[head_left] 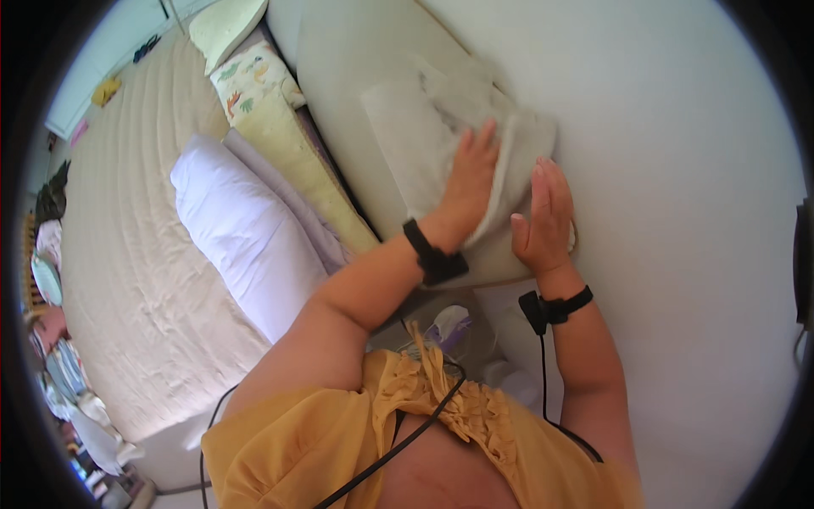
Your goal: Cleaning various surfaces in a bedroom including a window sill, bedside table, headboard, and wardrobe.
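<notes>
A pale grey-beige soft cloth point(398, 127), its folds smeared by motion, lies bunched on the light padded headboard point(335, 51) against the wall. My left hand point(469, 187) rests on the cloth with its fingers stretched out, slightly blurred. Beside the cloth's right edge, next to the wall, my right hand point(547, 212) is held with fingers straight and thumb apart. Neither hand grips anything. Whether the right palm touches the cloth I cannot tell. Both wrists wear black bands.
Left of the headboard stretches a bed with a beige quilted cover point(136, 254). On it lie a folded lilac quilt point(237, 220), a yellow pillow point(297, 161) and a patterned pillow point(254, 81). The white wall point(678, 212) bounds the right. Below my arms sits a purple-and-white package point(449, 327).
</notes>
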`<state>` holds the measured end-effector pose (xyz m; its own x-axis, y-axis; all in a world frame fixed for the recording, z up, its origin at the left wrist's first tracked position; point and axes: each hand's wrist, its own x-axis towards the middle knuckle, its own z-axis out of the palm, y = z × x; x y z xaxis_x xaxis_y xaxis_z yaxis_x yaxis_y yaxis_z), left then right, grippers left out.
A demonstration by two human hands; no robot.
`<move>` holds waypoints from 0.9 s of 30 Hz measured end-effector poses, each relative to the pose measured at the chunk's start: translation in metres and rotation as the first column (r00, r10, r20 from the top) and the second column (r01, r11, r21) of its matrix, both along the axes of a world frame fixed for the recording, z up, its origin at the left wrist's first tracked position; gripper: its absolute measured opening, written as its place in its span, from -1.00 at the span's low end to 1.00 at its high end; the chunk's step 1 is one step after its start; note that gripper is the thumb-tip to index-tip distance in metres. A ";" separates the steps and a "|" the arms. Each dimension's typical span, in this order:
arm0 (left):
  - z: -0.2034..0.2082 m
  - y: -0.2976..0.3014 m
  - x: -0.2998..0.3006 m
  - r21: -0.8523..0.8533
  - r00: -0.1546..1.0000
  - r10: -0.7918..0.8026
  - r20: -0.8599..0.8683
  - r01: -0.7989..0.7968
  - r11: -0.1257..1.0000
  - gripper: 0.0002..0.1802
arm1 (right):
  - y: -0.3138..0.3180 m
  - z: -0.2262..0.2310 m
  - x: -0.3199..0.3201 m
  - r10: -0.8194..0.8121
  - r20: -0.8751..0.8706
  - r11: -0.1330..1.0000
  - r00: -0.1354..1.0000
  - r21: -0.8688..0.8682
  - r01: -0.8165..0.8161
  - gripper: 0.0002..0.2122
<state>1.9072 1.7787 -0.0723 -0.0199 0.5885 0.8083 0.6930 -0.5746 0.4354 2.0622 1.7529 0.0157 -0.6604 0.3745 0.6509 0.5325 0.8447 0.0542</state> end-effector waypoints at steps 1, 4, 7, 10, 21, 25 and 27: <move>-0.006 -0.017 0.020 0.022 0.992 -0.113 0.051 0.112 0.993 -0.37 | 0.000 0.000 0.006 -0.024 -0.019 1.000 1.000 0.009 0.024 -0.44; -0.003 -0.077 0.057 -0.142 0.979 -0.175 0.104 0.189 0.972 -0.39 | -0.008 0.005 0.026 0.000 -0.066 0.996 0.998 0.086 0.005 -0.47; -0.049 -0.106 0.058 -0.222 0.980 -0.171 -0.099 0.146 0.964 -0.39 | -0.047 0.007 0.014 -0.122 -0.289 0.987 0.950 0.064 0.146 -0.53; -0.099 -0.116 0.039 -0.223 0.961 -0.071 -0.269 0.010 0.975 -0.40 | -0.127 -0.016 0.009 0.054 -0.276 0.997 0.960 -0.038 -0.067 -0.61; 0.051 -0.072 0.102 -0.070 0.818 -0.284 -0.501 0.288 0.955 -0.48 | -0.213 -0.031 0.047 -0.159 -0.341 0.926 0.927 -0.378 0.020 -0.62; 0.029 -0.077 0.061 -0.120 0.575 -0.440 -0.690 0.509 0.853 -0.52 | -0.220 -0.037 0.050 -0.170 -0.343 0.930 0.924 -0.366 0.035 -0.59; -0.010 -0.076 0.021 -0.148 0.408 -0.459 -0.789 0.599 0.787 -0.61 | -0.227 -0.037 0.054 -0.176 -0.347 0.931 0.921 -0.362 0.042 -0.57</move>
<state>1.9286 1.7029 -0.0826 0.9013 0.1385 0.4105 0.2382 -0.9499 -0.2025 2.1160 1.5256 -0.0208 -0.3411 0.6727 0.6566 0.5470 0.7101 -0.4433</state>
